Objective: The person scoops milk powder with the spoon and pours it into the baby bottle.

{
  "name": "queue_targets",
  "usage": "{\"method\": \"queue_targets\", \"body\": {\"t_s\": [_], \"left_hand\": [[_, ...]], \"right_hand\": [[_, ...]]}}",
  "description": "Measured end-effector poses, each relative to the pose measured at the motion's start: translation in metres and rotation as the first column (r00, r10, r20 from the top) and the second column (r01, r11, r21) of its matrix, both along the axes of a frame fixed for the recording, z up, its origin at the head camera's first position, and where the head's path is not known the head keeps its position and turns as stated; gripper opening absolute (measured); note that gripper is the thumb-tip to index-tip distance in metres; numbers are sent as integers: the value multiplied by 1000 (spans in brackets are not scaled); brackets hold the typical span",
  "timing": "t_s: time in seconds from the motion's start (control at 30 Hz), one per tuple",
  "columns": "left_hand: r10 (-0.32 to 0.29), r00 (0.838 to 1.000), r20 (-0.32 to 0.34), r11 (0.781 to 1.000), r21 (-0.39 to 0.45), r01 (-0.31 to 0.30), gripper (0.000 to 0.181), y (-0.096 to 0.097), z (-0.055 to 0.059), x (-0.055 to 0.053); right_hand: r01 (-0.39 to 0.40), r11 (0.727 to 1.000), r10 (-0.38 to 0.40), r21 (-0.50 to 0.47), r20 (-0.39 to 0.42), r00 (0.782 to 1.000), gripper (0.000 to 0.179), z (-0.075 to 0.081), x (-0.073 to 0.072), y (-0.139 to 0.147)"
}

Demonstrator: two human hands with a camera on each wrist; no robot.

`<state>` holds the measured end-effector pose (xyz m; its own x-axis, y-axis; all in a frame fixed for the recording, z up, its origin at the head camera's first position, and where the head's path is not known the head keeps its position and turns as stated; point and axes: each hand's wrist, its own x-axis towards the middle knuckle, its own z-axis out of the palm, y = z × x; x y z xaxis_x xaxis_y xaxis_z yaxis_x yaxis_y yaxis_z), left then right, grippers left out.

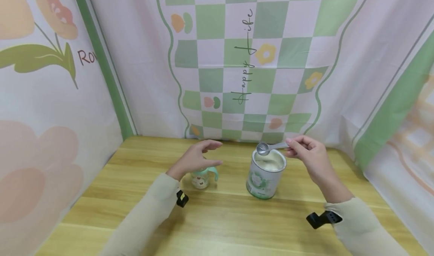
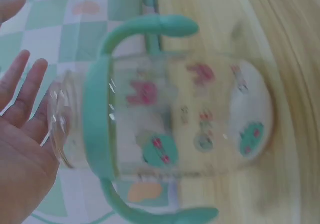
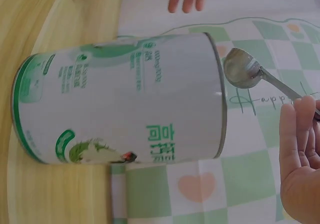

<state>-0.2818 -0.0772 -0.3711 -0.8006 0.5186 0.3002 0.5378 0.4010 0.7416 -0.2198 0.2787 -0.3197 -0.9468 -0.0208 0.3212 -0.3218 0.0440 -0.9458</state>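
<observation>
Pinching the metal spoon by its handle, the right hand is up on our right, its grip clamped with the thumb against the bent fingers, wrist raised and forearm slanting in from the lower corner. And look at that spoon: a round, shiny, deep bowl on a slim grey handle, tipped out to the left over the mouth of the can, just clear of its rim in the right wrist view!

That can stands upright on the tabletop, a smooth white cylinder with green print and a silvery rim, pale cream, powdery-looking contents lying uneven inside.

Over to the left hand: a relaxed C, thumb and fingers well apart, reaching above the bottle. Whether it touches the bottle, I cannot tell. The bottle is upright too, left of the can, clear-walled and rounded at the base, with a ribbed neck, a mint collar, two curved handles and little cartoon prints.

Beneath it all, yellowish wood grain; behind, a softly creased cloth in green and white checks. Pale sleeves cover both forearms.
</observation>
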Motion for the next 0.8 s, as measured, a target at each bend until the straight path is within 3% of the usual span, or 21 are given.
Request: {"method": "queue_targets", "body": {"t_s": [0.23, 0.33, 0.53, 0.8], "left_hand": [[-35, 999, 17, 999, 10, 35, 59, 18, 9, 1], [-55, 998, 27, 998, 17, 55, 59, 26, 10, 1], [-93, 994, 52, 995, 38, 91, 60, 45, 11, 5], [-119, 990, 75, 992, 40, 116, 71, 70, 6, 7]], "right_hand": [[25, 996, -25, 84, 6, 1000, 20, -6, -2, 5], [69, 983, -69, 171, -5, 998, 26, -10, -4, 6], [160, 902, -152, 402, -52, 987, 38, -16, -5, 8], [219, 809, -179, 546, -127, 976, 33, -21, -4, 8]]}}
